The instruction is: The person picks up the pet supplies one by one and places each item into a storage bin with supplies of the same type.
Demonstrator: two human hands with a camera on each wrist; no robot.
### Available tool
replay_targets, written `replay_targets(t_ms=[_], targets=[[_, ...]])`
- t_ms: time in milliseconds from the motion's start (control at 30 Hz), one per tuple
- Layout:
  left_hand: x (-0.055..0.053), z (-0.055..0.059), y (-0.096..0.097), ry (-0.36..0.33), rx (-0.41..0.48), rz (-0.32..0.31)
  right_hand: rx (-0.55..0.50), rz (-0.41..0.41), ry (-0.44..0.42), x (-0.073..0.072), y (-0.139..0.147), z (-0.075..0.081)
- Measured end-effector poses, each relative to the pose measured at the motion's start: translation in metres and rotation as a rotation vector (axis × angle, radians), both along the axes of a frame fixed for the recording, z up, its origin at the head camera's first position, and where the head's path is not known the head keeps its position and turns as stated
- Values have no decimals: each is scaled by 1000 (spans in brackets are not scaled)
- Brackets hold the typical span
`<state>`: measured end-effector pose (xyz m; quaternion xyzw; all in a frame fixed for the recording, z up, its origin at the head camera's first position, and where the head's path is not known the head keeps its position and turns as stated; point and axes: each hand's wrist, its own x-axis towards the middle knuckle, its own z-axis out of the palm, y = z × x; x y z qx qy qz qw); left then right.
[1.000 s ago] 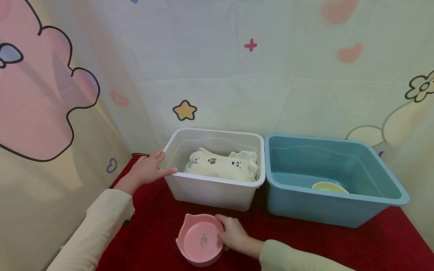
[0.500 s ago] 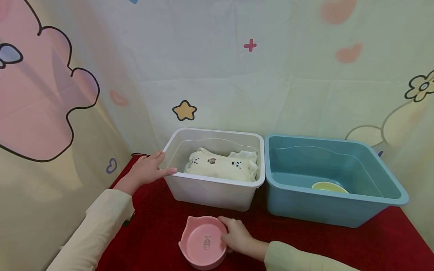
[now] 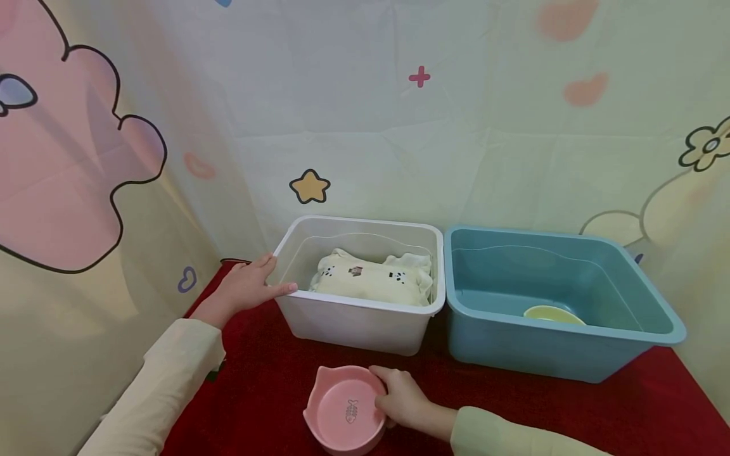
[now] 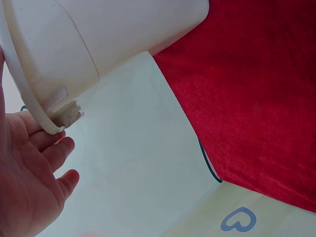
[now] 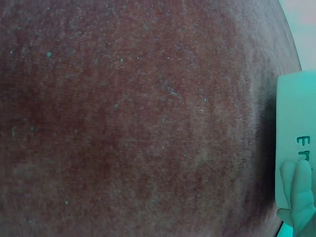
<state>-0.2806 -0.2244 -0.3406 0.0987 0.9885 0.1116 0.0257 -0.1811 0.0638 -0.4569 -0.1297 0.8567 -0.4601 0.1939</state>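
Head view: right hand (image 3: 402, 402) at bottom centre, fingers curled round the right rim of the pink bowl (image 3: 345, 410), gripping it. Bowl sits low in the frame on the red cloth (image 3: 262, 373), just in front of the white bin (image 3: 359, 320), tilted a bit toward the camera; fish mark inside. Left hand (image 3: 251, 285) at centre left rests on the bin's left rim corner, fingers fairly straight, thumb along the near edge, not wrapped round. Cream cloth (image 3: 371, 282) with small prints lies in the bin. Blue tub (image 3: 547, 351) touches the bin's right side, right of centre; yellow bowl (image 3: 553, 315) inside it near the front wall. Cartoon curtain (image 3: 399, 126) fills the upper frame.

Left wrist view: left hand (image 4: 29, 182) in lower left, fingers loosely bent and together, under the bin's (image 4: 98, 44) rim at the corner, touching the lip. Bin fills upper left, red cloth (image 4: 256, 98) on the right, curtain (image 4: 148, 197) with a blue heart at the bottom.

Right wrist view: almost all red cloth (image 5: 138, 118), blurry. Fingertips (image 5: 298, 192) at the lower right edge, two pressed together against a pale surface with lettering (image 5: 296, 143); can't tell the grip from here.
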Motion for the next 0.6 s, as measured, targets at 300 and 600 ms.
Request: replay_targets(t_ms=[300, 600], targets=[[0, -1, -1, 5, -2, -6, -17, 10, -3, 2, 5, 5], [1, 2, 1, 2, 0, -3, -9, 12, -20, 3, 9, 8]])
